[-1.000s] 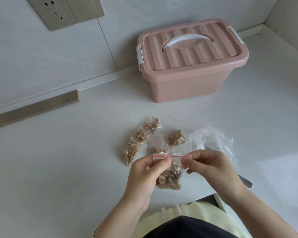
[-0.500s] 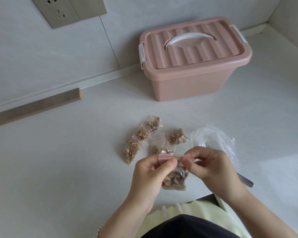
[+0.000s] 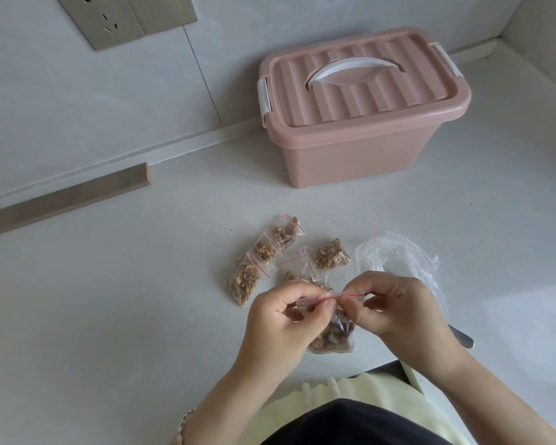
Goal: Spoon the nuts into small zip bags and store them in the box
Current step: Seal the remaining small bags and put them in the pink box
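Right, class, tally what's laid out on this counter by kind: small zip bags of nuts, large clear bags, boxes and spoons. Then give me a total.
Small zip bags of nuts: 6
Large clear bag: 1
Pink box: 1
Spoon: 1
Total: 9

The person wears a pale green top [image 3: 376, 391], black garment [image 3: 350, 425], beaded bracelet [image 3: 183, 427].

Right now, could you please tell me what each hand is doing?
Left hand: pinches the zip strip of the nut bag.
Right hand: pinches the same strip.
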The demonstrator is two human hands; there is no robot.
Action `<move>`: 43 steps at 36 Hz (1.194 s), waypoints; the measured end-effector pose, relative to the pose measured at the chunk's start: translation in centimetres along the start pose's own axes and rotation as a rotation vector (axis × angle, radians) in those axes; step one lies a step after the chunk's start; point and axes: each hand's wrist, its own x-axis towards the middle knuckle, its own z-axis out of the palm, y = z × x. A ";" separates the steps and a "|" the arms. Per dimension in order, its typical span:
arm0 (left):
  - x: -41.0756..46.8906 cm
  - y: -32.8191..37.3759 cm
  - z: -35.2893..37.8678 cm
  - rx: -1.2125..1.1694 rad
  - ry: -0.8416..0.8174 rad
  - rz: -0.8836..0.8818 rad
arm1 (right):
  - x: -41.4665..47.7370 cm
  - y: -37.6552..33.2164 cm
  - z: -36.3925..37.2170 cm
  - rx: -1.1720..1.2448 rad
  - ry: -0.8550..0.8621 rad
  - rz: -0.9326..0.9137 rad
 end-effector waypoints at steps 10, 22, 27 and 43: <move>-0.2 -0.1 0.1 0.295 0.040 0.231 | -0.3 0.1 0.8 -0.053 -0.007 -0.033; 0.3 -0.7 -1.8 0.410 -0.043 0.256 | -0.5 0.8 0.3 -0.145 0.050 -0.051; 0.2 -1.4 -2.9 0.428 -0.058 0.260 | -0.3 0.8 0.1 -0.155 0.064 -0.009; -0.2 -1.7 -3.2 0.040 -0.006 0.097 | 1.0 0.7 -0.1 0.138 -0.175 0.174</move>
